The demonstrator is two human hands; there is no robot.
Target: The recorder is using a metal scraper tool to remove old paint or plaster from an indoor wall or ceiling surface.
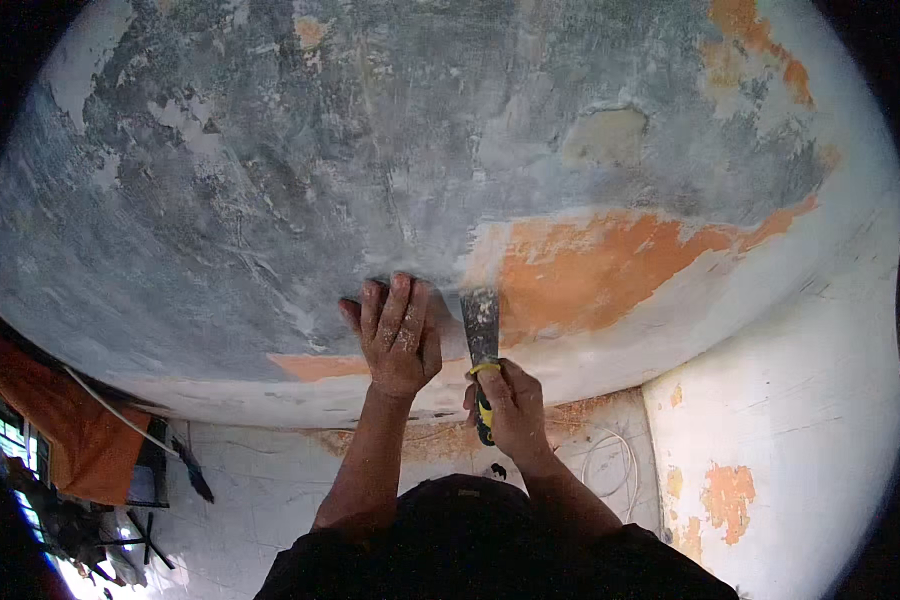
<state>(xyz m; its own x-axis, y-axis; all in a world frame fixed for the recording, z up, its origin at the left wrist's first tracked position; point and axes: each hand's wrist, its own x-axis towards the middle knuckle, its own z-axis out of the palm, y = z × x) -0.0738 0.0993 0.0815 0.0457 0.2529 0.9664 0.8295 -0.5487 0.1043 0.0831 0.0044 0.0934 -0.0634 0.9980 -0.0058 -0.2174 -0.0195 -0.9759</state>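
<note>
My right hand [515,405] is wrapped round the black and yellow handle of a putty knife [481,325]. Its flat metal blade, specked with pale bits, points up against the scraped surface [370,150], touching the left edge of a bare orange patch [590,270]. Just left of the blade, my left hand [398,335] lies with fingers stretched out on the grey coating, holding nothing. White dust marks its fingers and back. Around both hands the surface is mottled grey, with white and orange areas showing through.
A white wall [790,400] with orange patches [728,502] stands at the right. At the lower left hang an orange cloth [60,420] and a pale cable with a dark frayed end [192,472], near a bright window [15,445]. A looped white cable [610,465] shows behind my right arm.
</note>
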